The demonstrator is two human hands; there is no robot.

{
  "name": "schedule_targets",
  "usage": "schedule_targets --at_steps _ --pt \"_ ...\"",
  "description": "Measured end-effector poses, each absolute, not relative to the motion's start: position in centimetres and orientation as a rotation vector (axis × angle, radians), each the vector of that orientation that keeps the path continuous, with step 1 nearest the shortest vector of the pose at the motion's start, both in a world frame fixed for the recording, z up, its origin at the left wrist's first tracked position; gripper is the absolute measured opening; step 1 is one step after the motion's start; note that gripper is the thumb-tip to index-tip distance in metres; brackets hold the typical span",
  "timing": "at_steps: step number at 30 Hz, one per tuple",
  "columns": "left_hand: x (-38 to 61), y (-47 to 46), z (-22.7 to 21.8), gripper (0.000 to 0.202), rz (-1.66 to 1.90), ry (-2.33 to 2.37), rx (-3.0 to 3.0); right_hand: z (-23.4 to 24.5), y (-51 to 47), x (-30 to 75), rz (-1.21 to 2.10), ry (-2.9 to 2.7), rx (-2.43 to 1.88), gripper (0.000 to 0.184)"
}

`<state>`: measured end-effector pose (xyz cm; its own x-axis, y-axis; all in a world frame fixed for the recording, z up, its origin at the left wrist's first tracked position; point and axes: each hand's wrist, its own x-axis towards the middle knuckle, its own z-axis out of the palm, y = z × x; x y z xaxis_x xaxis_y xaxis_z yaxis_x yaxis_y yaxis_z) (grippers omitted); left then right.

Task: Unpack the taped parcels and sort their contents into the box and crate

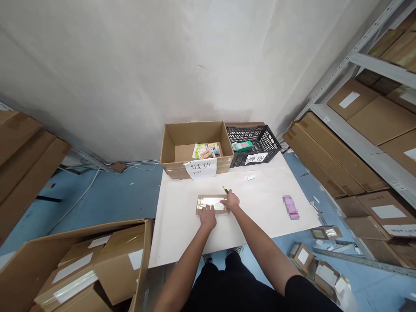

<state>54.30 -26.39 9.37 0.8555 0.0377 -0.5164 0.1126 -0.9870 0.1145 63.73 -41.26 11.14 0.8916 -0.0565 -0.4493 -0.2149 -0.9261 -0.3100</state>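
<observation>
A small flat cardboard box (199, 203) with a shiny white label on top lies on the white table (182, 238). My left hand (208, 217) grips the box's near edge, its fingers bent over the top. At the box's right end is my right hand (232, 201), closed, the thumb reaching onto the label. A slim yellow-and-black tool, which looks like a utility knife (225, 190), sticks out of the right hand beyond the box's far edge. Its lower part is hidden by the hand.
An open carton (177, 169) with colourful booklets and a black plastic crate (238, 160) with a green box (242, 146) stand at the table's back. A pink blurred-out object (290, 207) lies right. A large carton of parcels (147, 242) stands left, loaded shelves (344, 108) right.
</observation>
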Motion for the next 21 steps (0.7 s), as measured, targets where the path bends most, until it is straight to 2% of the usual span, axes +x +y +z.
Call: schedule_targets --at_steps 3,10,21 --pt "54.8 -24.9 10.0 0.066 -0.699 0.093 2.861 11.2 -40.9 63.4 0.61 0.178 -2.597 0.032" --pt "54.0 -24.3 7.4 0.073 -0.644 -0.046 2.833 10.1 -47.0 60.1 0.828 0.368 -2.267 0.056" --pt "54.7 -24.1 6.4 0.071 -0.689 -0.051 2.828 11.0 -46.6 60.7 0.91 0.235 -2.43 0.045"
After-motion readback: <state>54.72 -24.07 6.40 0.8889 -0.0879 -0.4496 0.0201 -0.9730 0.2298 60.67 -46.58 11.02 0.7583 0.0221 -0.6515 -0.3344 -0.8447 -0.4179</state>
